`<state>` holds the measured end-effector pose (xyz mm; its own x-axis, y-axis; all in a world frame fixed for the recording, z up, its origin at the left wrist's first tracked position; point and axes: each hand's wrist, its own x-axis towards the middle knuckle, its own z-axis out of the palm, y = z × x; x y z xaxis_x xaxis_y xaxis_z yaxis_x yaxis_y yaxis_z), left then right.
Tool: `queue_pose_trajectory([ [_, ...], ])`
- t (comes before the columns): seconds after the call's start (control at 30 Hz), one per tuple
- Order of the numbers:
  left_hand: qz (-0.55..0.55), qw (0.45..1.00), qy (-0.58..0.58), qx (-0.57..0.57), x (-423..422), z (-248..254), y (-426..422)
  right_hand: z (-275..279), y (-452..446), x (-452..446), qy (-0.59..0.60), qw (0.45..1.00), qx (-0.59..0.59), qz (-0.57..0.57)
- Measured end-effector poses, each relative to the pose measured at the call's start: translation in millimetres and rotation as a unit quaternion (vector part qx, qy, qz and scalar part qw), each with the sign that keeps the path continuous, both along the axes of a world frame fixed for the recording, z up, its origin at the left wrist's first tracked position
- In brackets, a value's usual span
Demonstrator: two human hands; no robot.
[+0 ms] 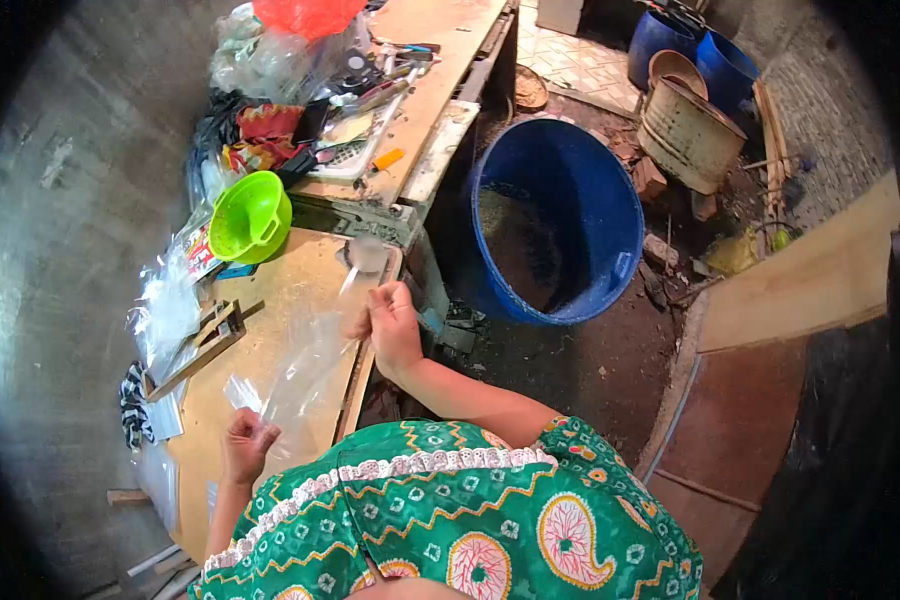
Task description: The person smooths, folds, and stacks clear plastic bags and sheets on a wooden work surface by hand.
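Note:
A clear plastic bag [305, 375] stretches over the wooden table between my two hands. My left hand [247, 442] is closed, fingers pinched at the bag's near end. My right hand [390, 325] grips its far edge between thumb and fingers, close to the table's right side. Just beyond the right hand is a whitish, blurred round thing [367, 255]; its kind is not clear. To the left of the bag lies a wooden frame-like piece [200, 355]. Farther back sits a lime-green colander [251, 217], tilted toward me.
A big blue drum [558, 220] stands on the floor right of the table [270, 300]. Plastic bags [270, 60], tools and an orange cutter [387, 159] clutter the back table. Loose plastic [165, 300] lies along the wall. A rusty white tub [690, 135] stands farther off.

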<state>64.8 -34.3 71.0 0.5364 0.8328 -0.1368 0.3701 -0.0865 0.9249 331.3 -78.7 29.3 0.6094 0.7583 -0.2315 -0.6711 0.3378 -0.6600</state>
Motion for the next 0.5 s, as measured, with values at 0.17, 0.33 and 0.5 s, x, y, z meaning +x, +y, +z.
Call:
queue_pose_trajectory([
  [0.17,0.081,0.994,-0.058,-0.038,22,11,-8,-6,36,25,-0.151,0.984,-0.063,-0.063],
  [0.33,0.245,0.967,0.004,-0.067,10,32,-11,-14,96,10,-0.475,0.863,-0.03,-0.169],
  [0.5,0.077,0.984,0.154,-0.038,-70,49,-1,-52,145,-42,-0.402,0.911,-0.093,-0.002],
])
